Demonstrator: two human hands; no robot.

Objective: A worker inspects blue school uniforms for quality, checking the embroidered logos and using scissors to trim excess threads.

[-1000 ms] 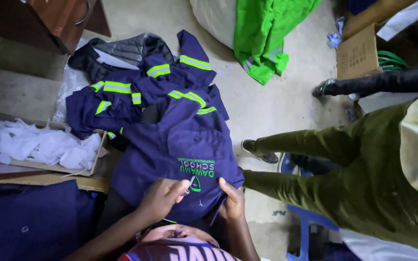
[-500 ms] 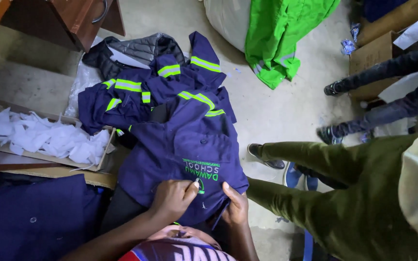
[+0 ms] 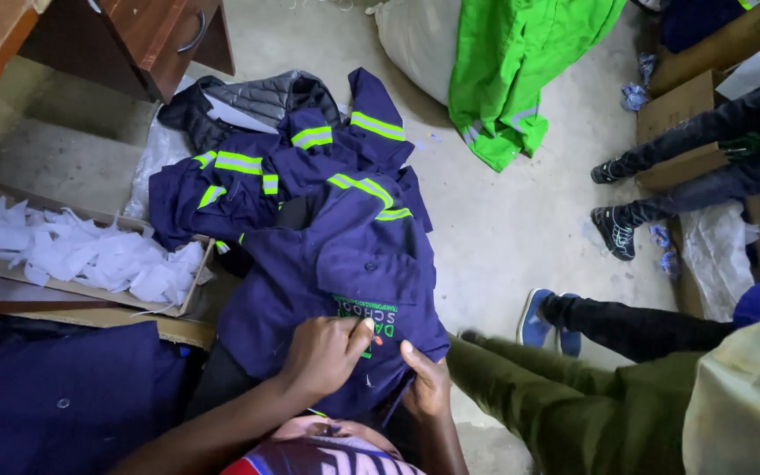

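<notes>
Head view, looking straight down: both hands are on a navy jacket draped over the person's lap, its far end running into a heap of the same garments. The left hand sits on top of the cloth, fingers curled together and pinching at the green embroidered patch on the chest, with something small and reddish just at the fingertips; it is too small to tell what. The right hand grips the jacket's near edge, thumb on top and fingers tucked under, clamped on the fabric. That hold looks meant to pull the panel taut and flat so the left hand can pick at the stitching.

The heap of navy jackets with yellow-green reflective bands lies on the floor just beyond the lap, touching the one in hand, close enough to reach without getting up. Left of it, a shallow cardboard tray holds white scraps, near the working hand. More navy cloth lies at the lower left. A bright green garment hangs over a white sack farther off, well apart from the work. Other people's legs and shoes stand to the right, not touching the jacket.
</notes>
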